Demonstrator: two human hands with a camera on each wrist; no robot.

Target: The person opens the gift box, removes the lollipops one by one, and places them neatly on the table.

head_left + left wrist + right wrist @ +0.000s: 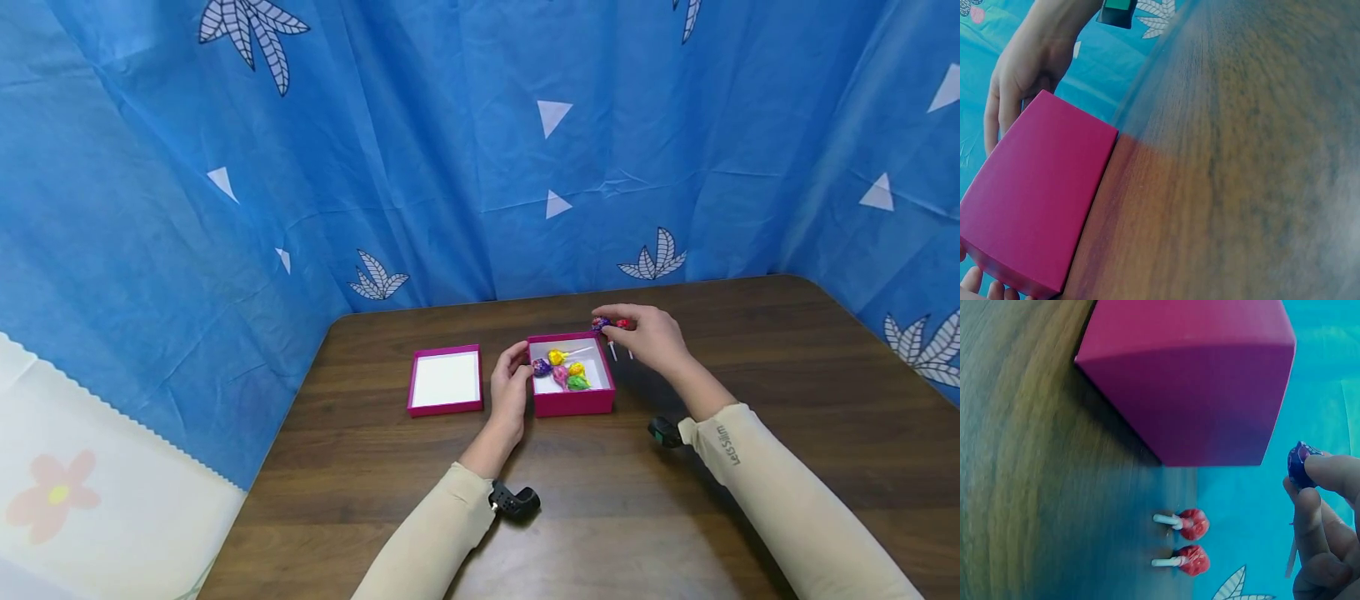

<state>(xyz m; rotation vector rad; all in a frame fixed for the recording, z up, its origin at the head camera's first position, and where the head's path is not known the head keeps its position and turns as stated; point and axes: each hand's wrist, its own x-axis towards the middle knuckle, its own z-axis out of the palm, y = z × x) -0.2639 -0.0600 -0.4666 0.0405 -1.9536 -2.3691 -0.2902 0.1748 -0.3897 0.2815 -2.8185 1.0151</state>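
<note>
In the head view, an open magenta box (574,405) holds several wrapped lollipops: yellow (557,357), purple (542,367), pink (561,377) and green (577,383). My left hand (510,387) grips the box's left side, thumb at the rim and fingers along the outer wall. Beyond the box's right rear corner, my right hand (648,337) pinches a dark blue-purple lollipop (1301,465) by its wrapped head between thumb and fingers, its white stick hanging down. Two red lollipops (1193,524) lie on the table below that hand.
The box's lid (447,379), white inside with a magenta rim, lies left of the box. All of it rests on a dark wooden table (360,483). A blue patterned curtain (465,167) hangs behind the table's far edge.
</note>
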